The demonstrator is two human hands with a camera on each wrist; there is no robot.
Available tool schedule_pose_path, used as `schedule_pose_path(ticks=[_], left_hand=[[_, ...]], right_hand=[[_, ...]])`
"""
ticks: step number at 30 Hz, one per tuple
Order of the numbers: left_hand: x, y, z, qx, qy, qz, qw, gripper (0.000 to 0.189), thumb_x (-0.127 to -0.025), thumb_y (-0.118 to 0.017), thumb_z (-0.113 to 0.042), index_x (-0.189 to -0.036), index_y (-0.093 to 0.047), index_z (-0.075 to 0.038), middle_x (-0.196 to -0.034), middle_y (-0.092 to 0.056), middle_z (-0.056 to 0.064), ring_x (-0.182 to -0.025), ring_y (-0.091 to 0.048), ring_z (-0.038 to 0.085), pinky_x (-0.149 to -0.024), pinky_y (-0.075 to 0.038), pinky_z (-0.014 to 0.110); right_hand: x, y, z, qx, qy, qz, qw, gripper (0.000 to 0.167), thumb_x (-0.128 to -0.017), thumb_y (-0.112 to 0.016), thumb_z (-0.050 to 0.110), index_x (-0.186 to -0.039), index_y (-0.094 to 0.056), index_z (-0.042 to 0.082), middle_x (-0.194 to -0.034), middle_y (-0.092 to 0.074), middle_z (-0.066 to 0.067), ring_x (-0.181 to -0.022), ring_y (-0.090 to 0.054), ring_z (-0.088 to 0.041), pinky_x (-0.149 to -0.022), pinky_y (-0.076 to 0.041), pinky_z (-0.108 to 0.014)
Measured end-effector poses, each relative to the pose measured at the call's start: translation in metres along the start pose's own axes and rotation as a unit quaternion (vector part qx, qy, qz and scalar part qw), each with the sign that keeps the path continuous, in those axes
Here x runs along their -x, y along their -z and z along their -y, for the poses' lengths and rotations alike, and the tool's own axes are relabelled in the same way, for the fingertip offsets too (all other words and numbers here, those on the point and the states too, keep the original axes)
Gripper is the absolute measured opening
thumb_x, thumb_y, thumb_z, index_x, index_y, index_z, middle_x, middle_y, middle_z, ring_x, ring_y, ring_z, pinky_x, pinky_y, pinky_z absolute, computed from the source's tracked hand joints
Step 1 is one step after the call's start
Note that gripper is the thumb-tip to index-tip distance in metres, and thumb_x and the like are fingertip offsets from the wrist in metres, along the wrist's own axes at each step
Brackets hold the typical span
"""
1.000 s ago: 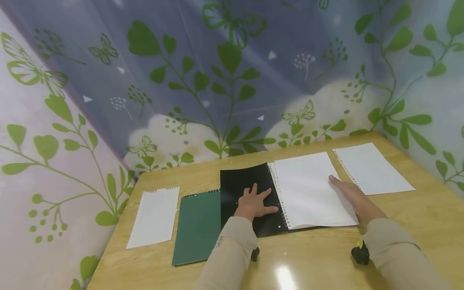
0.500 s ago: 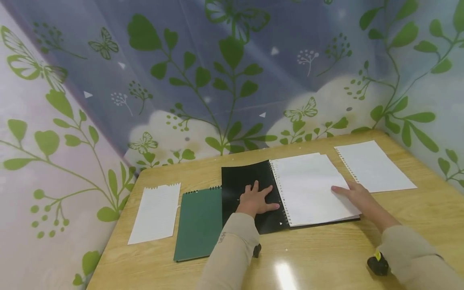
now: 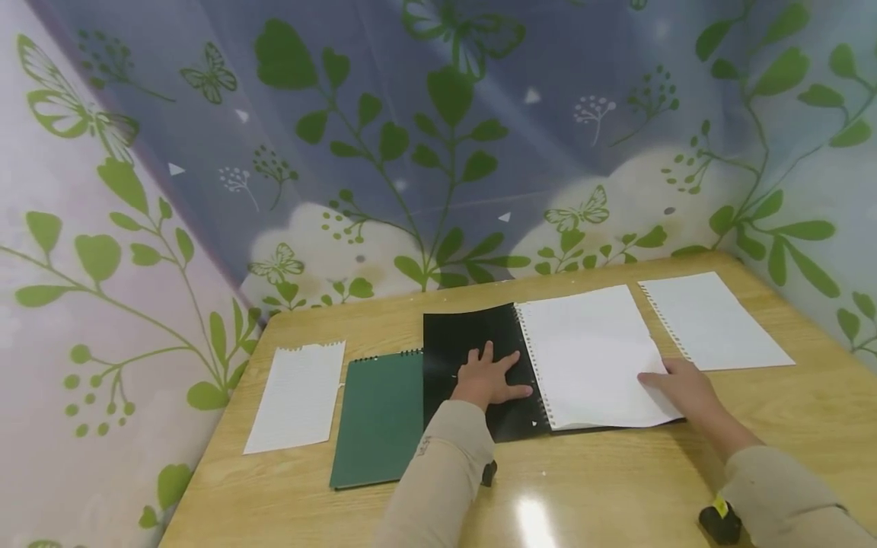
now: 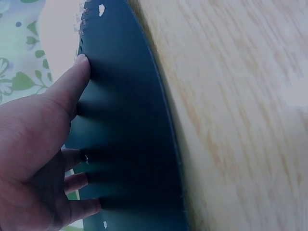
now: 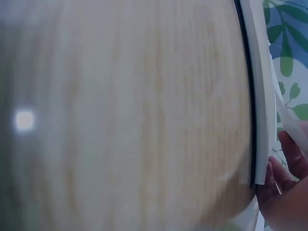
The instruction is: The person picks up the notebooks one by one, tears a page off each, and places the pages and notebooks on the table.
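Observation:
A spiral-bound notebook lies open on the table, its black cover [image 3: 462,327] folded out to the left and its white pages [image 3: 589,350] to the right. My left hand [image 3: 485,380] rests on the black cover with fingers spread, the thumb near the binding. In the left wrist view, the fingertips touch the dark cover [image 4: 134,120]. At the right edge of the pages, my right hand [image 3: 688,392] pinches the top page, thumb above. The right wrist view has a lifted page [image 5: 288,115] at the thumb, above the page stack [image 5: 263,96]; part of the hand is cut off.
A green spiral notebook [image 3: 380,418] lies partly under the black cover. One torn-out sheet [image 3: 298,396] is at the left, another loose sheet [image 3: 715,320] at the right. Patterned fabric [image 3: 384,152] rises behind the wooden table [image 3: 603,487].
My right hand has shifted slightly right along the page edge. The top page, flatter half a second ago, is raised a little at its lower edge. My left hand stays on the cover.

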State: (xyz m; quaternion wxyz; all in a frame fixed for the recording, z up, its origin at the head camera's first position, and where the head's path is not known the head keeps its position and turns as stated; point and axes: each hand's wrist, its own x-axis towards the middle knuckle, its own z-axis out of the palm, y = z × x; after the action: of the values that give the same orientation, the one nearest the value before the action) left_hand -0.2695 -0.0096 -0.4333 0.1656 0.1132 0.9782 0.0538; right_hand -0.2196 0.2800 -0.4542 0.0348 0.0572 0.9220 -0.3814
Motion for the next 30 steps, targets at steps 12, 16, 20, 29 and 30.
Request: schedule_pose_path(ticks=[12,16,20,29,30], left_hand=[[0.0030,0.0038,-0.0023,0.009,0.002,-0.001,1.0000,0.070,-0.082,-0.050,-0.064,-0.143,-0.025,-0.041,-0.156,-0.010,0.004,-0.142,-0.013,0.030,-0.110,-0.025,0.049],[0.0026,0.0031,-0.0019,0.011,0.008,0.001,0.9999,0.070,-0.082,-0.050,-0.063,-0.143,-0.025,-0.041,-0.156,-0.009,0.003,-0.142,-0.012,0.029,-0.110,-0.025,0.049],[0.0010,0.0005,-0.0010,0.010,0.008,0.004,0.9999,0.070,-0.082,-0.050,-0.064,-0.143,-0.024,-0.042,-0.156,-0.009,0.003,-0.142,-0.011,0.030,-0.111,-0.024,0.049],[-0.0001,-0.0011,-0.0004,0.006,0.007,0.003,1.0000,0.070,-0.082,-0.050,-0.064,-0.143,-0.024,-0.042,-0.156,-0.009,0.003,-0.142,-0.012,0.030,-0.110,-0.025,0.049],[0.0000,-0.0013,-0.0003,0.006,0.006,0.003,1.0000,0.070,-0.082,-0.050,-0.064,-0.143,-0.024,-0.042,-0.156,-0.009,0.004,-0.142,-0.012,0.030,-0.110,-0.025,0.049]], right_hand=[[-0.0069,-0.0005,-0.0068,0.082,0.111,-0.048,0.9892,0.040,-0.078,-0.063,0.013,-0.059,-0.028,0.010,-0.064,-0.026,-0.001,-0.064,-0.028,-0.017,-0.058,-0.022,-0.028],[-0.0081,0.0001,-0.0081,0.083,0.123,-0.039,0.9882,0.039,-0.076,-0.062,0.012,-0.060,-0.027,0.010,-0.069,-0.029,-0.006,-0.069,-0.031,-0.020,-0.061,-0.023,-0.030],[-0.0085,-0.0005,-0.0096,0.078,0.118,-0.024,0.9897,0.039,-0.077,-0.062,0.011,-0.062,-0.026,0.010,-0.073,-0.031,-0.008,-0.072,-0.031,-0.022,-0.063,-0.023,-0.031],[-0.0036,-0.0023,-0.0070,0.056,0.090,-0.006,0.9943,0.029,-0.078,-0.058,0.010,-0.064,-0.033,0.002,-0.087,-0.037,-0.023,-0.081,-0.037,-0.033,-0.071,-0.032,-0.038],[-0.0034,-0.0023,-0.0070,0.056,0.087,-0.001,0.9946,0.025,-0.079,-0.057,0.009,-0.067,-0.040,-0.004,-0.090,-0.039,-0.028,-0.084,-0.039,-0.037,-0.074,-0.035,-0.041]])
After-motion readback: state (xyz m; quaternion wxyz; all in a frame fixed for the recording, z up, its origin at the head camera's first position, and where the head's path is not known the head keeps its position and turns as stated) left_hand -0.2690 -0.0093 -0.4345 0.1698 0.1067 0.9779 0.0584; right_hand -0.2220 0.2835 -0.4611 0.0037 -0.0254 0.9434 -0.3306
